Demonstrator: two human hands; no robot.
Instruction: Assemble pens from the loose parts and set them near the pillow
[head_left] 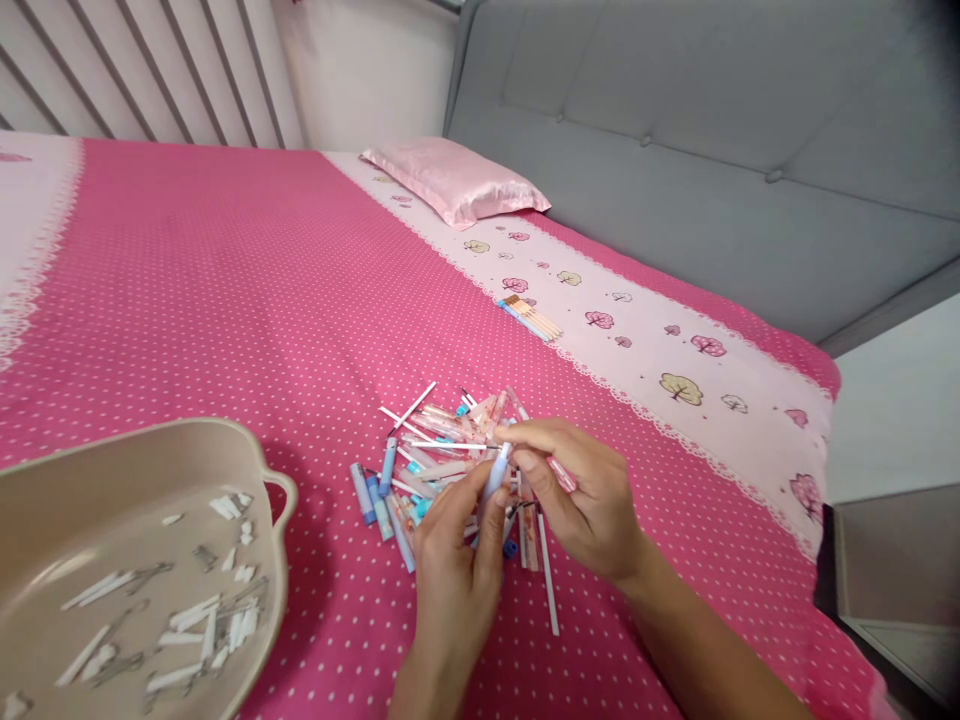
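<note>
My left hand (459,550) is closed round a pale lavender-blue pen barrel (496,472) that stands upright with a white tip at its top. Thumb and index finger of my right hand (581,490) are pinched at that white end; whether a smaller part sits between them is hidden. Below and behind both hands lies a loose heap of pen parts (431,455): clear pink-patterned barrels, light blue tubes, blue caps and thin white refills. One white refill (548,575) lies apart, under my right wrist. My fingers cover part of the heap.
On the left stands a beige plastic basin (217,435) with small white and grey pieces inside. A row of pens (531,318) lies farther back on the pink dotted bedspread (247,270). A pink pillow (457,180) rests by the grey headboard (675,130).
</note>
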